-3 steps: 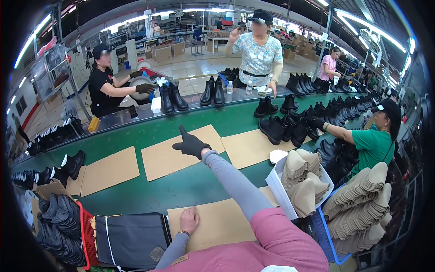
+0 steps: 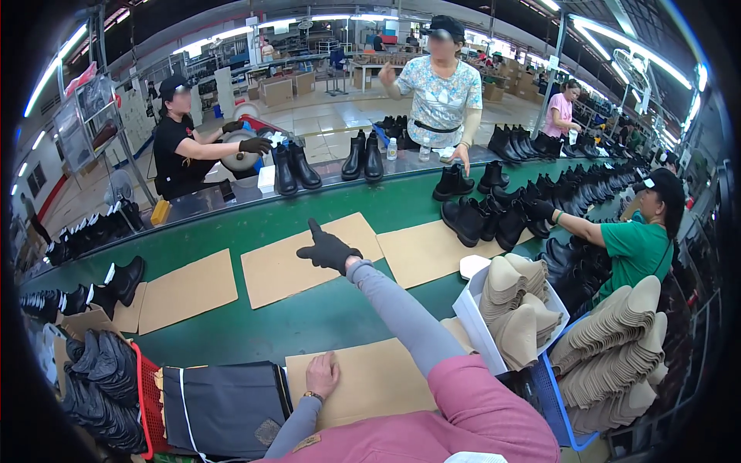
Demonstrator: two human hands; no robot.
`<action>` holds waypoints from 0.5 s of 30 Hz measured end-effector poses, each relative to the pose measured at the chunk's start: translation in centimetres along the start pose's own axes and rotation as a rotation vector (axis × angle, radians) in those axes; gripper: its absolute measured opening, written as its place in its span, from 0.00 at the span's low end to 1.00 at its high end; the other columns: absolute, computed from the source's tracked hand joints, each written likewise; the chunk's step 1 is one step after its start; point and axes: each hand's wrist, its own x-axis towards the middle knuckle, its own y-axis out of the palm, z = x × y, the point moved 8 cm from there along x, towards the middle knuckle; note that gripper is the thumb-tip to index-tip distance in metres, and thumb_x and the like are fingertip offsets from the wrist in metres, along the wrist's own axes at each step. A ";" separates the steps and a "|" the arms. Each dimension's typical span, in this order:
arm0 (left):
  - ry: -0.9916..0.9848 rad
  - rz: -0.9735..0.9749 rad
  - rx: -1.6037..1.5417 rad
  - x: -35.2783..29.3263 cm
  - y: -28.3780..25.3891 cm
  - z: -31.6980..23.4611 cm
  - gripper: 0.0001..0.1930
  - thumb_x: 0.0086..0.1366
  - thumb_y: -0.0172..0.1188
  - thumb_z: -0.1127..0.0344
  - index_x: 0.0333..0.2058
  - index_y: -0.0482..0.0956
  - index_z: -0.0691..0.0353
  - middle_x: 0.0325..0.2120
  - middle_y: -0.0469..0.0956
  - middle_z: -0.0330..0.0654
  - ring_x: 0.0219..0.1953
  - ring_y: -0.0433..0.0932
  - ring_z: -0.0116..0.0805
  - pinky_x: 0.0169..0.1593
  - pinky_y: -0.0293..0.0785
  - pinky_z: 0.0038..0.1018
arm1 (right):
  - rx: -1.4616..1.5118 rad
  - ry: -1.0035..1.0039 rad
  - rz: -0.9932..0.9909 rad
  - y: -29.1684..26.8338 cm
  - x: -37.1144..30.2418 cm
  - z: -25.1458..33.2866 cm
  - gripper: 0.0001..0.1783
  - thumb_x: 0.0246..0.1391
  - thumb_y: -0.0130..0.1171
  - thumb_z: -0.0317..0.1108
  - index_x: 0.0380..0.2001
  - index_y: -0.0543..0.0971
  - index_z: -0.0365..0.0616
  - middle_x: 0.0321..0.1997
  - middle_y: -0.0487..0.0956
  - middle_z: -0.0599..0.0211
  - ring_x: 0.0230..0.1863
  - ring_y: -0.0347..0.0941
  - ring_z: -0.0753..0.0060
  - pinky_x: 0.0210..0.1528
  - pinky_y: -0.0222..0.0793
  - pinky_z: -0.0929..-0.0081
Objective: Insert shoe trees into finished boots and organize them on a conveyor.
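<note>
My right hand [image 2: 328,249], in a dark glove, reaches out over a flat cardboard sheet [image 2: 270,270] on the green conveyor belt [image 2: 255,332]. Its index finger and thumb stretch apart, and nothing is in it. My bare left hand [image 2: 323,375] lies flat on another cardboard sheet [image 2: 370,386] at the near edge, empty, with a watch at the wrist. Left of it sits a stack of dark sheets [image 2: 220,409] with a white strap across. Further cardboard sheets [image 2: 189,292] lie along the belt on either side of my right hand.
Black boots [image 2: 463,220] crowd the belt's right side; more boots [image 2: 363,158] stand on the far ledge [image 2: 255,189]. A white box [image 2: 475,328] and a blue basket [image 2: 567,420] hold insole-shaped pieces to my right. A red basket [image 2: 150,393] stands left. Several co-workers [image 2: 441,92] surround the belt.
My right hand has shifted slightly right and nearer, its finger still stretched out. Across the belt, one co-worker's raised hand has dropped a little; the left co-worker's gloved hand has moved right.
</note>
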 end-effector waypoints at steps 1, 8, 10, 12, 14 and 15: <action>-0.002 -0.002 0.002 -0.1 0.0 0.0 0.17 0.58 0.58 0.67 0.46 0.74 0.64 0.32 0.76 0.49 0.38 0.76 0.48 0.44 0.73 0.41 | -0.003 -0.003 0.011 0.2 -0.1 -0.2 0.59 0.47 0.63 0.41 0.73 0.37 0.40 0.45 0.80 0.45 0.29 0.78 0.64 0.32 0.74 0.68; -0.001 -0.009 0.009 -0.1 -0.1 0.0 0.17 0.58 0.59 0.66 0.46 0.75 0.64 0.32 0.76 0.49 0.38 0.76 0.47 0.44 0.73 0.41 | -0.013 -0.040 -0.044 -0.4 -0.1 -1.5 0.59 0.47 0.63 0.45 0.73 0.38 0.39 0.39 0.81 0.48 0.29 0.78 0.64 0.35 0.74 0.67; -0.004 -0.010 0.010 -0.1 -0.2 0.1 0.17 0.58 0.59 0.66 0.46 0.75 0.64 0.32 0.76 0.49 0.38 0.76 0.47 0.44 0.73 0.41 | -0.013 0.029 -0.037 -0.5 -0.2 -1.8 0.60 0.48 0.63 0.47 0.73 0.37 0.39 0.38 0.81 0.49 0.29 0.78 0.62 0.36 0.74 0.66; -0.017 -0.003 0.013 -0.2 -0.2 0.3 0.17 0.58 0.58 0.66 0.46 0.75 0.64 0.32 0.76 0.49 0.37 0.76 0.47 0.44 0.73 0.41 | -0.003 0.051 -0.018 -0.4 -0.7 -1.5 0.59 0.48 0.63 0.48 0.73 0.40 0.39 0.40 0.81 0.47 0.32 0.79 0.60 0.39 0.74 0.65; -0.012 -0.004 0.009 -0.1 0.0 0.2 0.17 0.58 0.58 0.66 0.46 0.75 0.64 0.32 0.76 0.49 0.37 0.76 0.47 0.44 0.73 0.41 | 0.007 0.077 -0.010 -0.5 -0.9 -2.0 0.57 0.48 0.62 0.48 0.73 0.42 0.38 0.43 0.81 0.45 0.35 0.80 0.57 0.42 0.74 0.64; -0.007 -0.003 0.005 0.0 0.0 0.1 0.17 0.58 0.58 0.66 0.46 0.75 0.64 0.32 0.76 0.49 0.37 0.76 0.48 0.44 0.73 0.41 | -0.049 0.037 -0.020 -0.3 -0.7 -2.6 0.53 0.49 0.62 0.50 0.71 0.49 0.39 0.47 0.80 0.45 0.41 0.79 0.54 0.48 0.73 0.62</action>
